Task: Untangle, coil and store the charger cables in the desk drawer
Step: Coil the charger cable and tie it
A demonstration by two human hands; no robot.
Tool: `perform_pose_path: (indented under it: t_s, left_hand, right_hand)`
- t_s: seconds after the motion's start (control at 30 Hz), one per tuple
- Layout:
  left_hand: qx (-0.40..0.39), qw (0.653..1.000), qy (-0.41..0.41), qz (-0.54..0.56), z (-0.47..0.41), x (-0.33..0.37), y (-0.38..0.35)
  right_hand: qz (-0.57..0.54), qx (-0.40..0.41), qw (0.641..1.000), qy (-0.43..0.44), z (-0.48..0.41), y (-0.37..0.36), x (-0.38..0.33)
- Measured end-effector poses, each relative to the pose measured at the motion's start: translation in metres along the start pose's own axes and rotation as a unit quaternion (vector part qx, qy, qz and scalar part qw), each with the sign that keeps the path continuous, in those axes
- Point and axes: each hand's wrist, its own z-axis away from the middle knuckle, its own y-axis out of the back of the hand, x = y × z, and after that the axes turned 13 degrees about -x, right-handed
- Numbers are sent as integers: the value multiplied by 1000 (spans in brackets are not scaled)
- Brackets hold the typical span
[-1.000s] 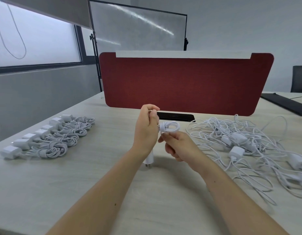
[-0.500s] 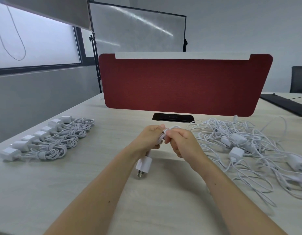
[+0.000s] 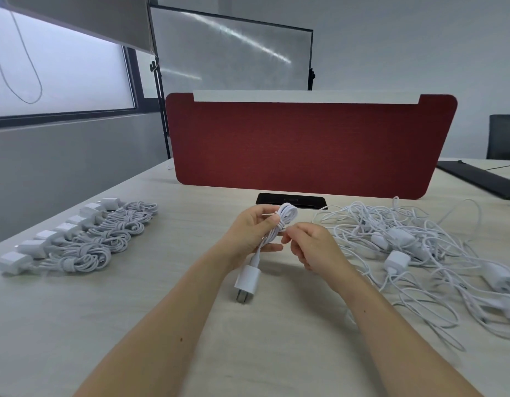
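A coiled charger cable (image 3: 286, 214) is gripped above the tabletop (image 3: 162, 325) by the left hand (image 3: 248, 233), fingers curled round it, its plug (image 3: 248, 279) hanging below (prongs downward). The right hand (image 3: 313, 247) is held with curled fingers against the coil; whether a strand is pinched cannot be told. A tangled pile (image 3: 419, 245) is seen just to the right.

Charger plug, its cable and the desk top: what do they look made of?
Charger plug: likely hard plastic, smooth matte white shell, metal-looking prongs at its lower end. Cable: flexible white plastic or rubbery sheath, since it bends into tight loops. Desk top: pale wood-grain surface, probably laminate, low sheen.
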Motion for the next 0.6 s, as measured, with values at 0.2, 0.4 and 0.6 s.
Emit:
perform_pose_path:
  t_s: [0.2,0.4,0.6]
  left_hand:
    - [40,999,-14,-20,-2,-2,-3]
    - [41,999,16,-11,-1,-3,-8]
    - [27,999,5,-17,-1,-2,-13]
  right_hand:
    - [-42,101,993,47,1,7,-1]
    - [-135,123,983,32,4,1,-5]
    - [-344,86,934,35,4,0,-9]
